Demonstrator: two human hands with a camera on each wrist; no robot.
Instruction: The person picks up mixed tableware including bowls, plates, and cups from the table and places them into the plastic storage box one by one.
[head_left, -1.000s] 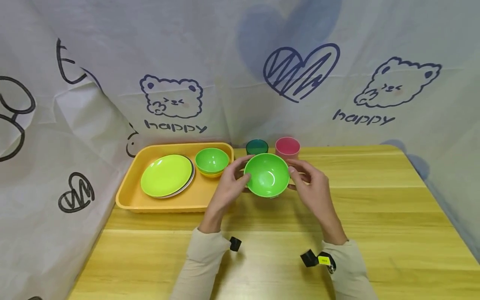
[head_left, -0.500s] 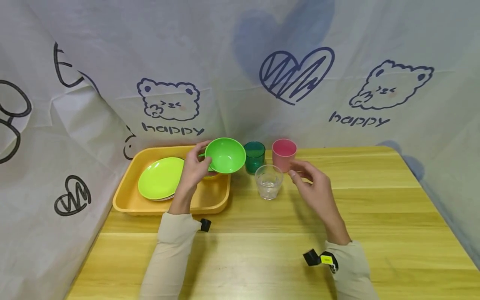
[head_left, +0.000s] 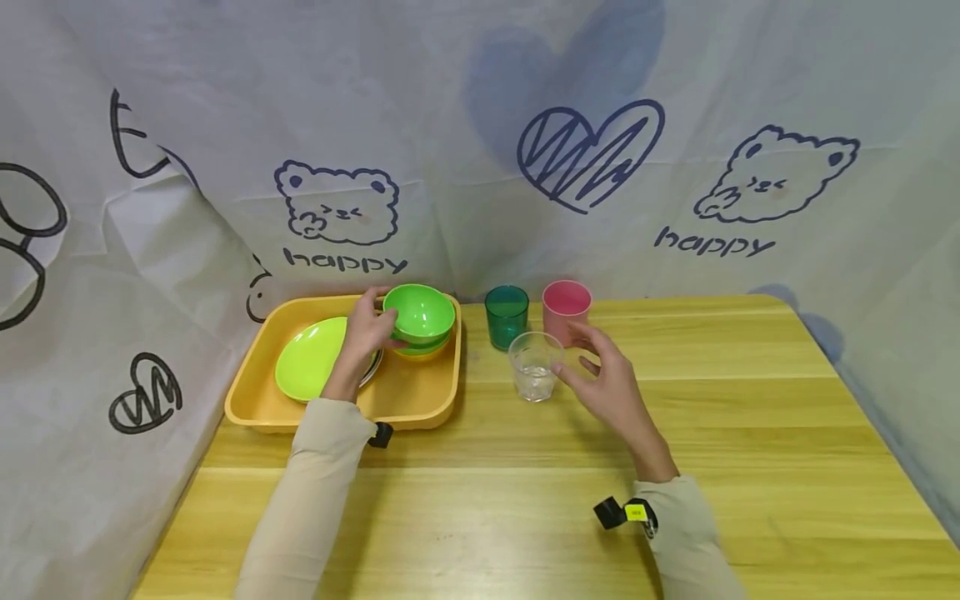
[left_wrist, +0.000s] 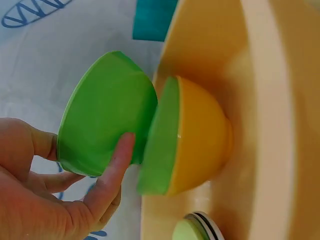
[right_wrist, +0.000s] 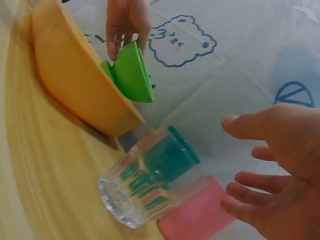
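Note:
My left hand (head_left: 363,337) pinches a green bowl (head_left: 420,308) by its left side, thumb at the rim and fingers beneath. That bowl is close over a bowl stack in the orange tray (head_left: 247,412). The left wrist view shows the stack from the side: a green bowl (left_wrist: 161,142) nested in a yellow bowl (left_wrist: 202,137). The held bowl (left_wrist: 107,112) is tilted against the stack's line there. My right hand (head_left: 603,387) has its fingers spread around the right side of a clear cup (head_left: 534,379); in the right wrist view a gap shows between the hand and the cup.
Behind the clear cup stand a teal cup (head_left: 507,321) and a pink cup (head_left: 562,321). Stacked plates (head_left: 307,362), a lime one on top, lie in the tray's left part. A printed cloth (head_left: 465,167) hangs behind the wooden table (head_left: 750,433).
Both hands held the green bowl at first. The right let go, and the left carried it leftward over the stack, uncovering the clear cup. My right hand then moved left to the cup.

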